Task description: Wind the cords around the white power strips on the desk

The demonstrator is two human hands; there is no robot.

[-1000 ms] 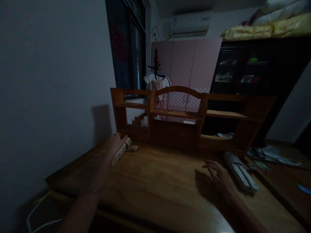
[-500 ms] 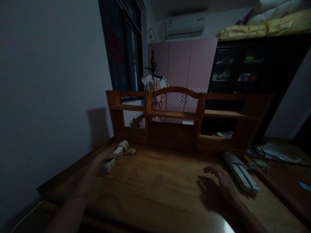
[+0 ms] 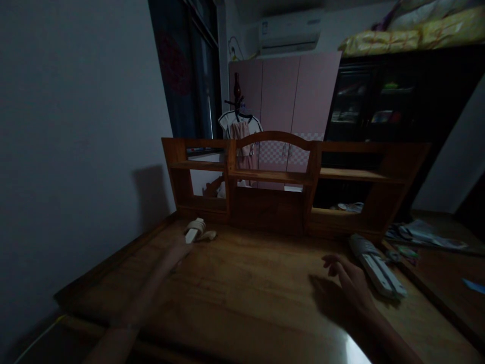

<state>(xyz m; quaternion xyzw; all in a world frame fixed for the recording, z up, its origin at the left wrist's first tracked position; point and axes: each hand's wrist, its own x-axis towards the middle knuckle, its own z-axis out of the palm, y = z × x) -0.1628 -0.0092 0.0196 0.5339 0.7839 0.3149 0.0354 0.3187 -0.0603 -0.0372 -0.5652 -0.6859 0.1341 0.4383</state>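
On the left of the wooden desk, my left hand (image 3: 181,254) is closed over the near part of a white power strip (image 3: 192,234). Motion blurs this hand, and its fingers are mostly hidden. A pale cord is wound around the strip's far end, and its plug (image 3: 209,235) lies just to the right. My right hand (image 3: 350,280) hovers over the right side of the desk, fingers apart and loosely bent, holding nothing. Just right of it lies a second white power strip (image 3: 381,273), its cord bundled at the far end.
A wooden shelf unit (image 3: 271,177) stands along the back of the desk (image 3: 250,288). The white wall (image 3: 87,151) rises on the left. Papers (image 3: 424,235) lie beyond the right edge, beside a lower brown surface (image 3: 447,283). Behind are a pink wardrobe (image 3: 278,96) and a dark cabinet (image 3: 364,101).
My left hand has moved forward over the near part of its power strip, which has shifted slightly right. The right hand's fingers have curled in a little. The view has tilted slightly.
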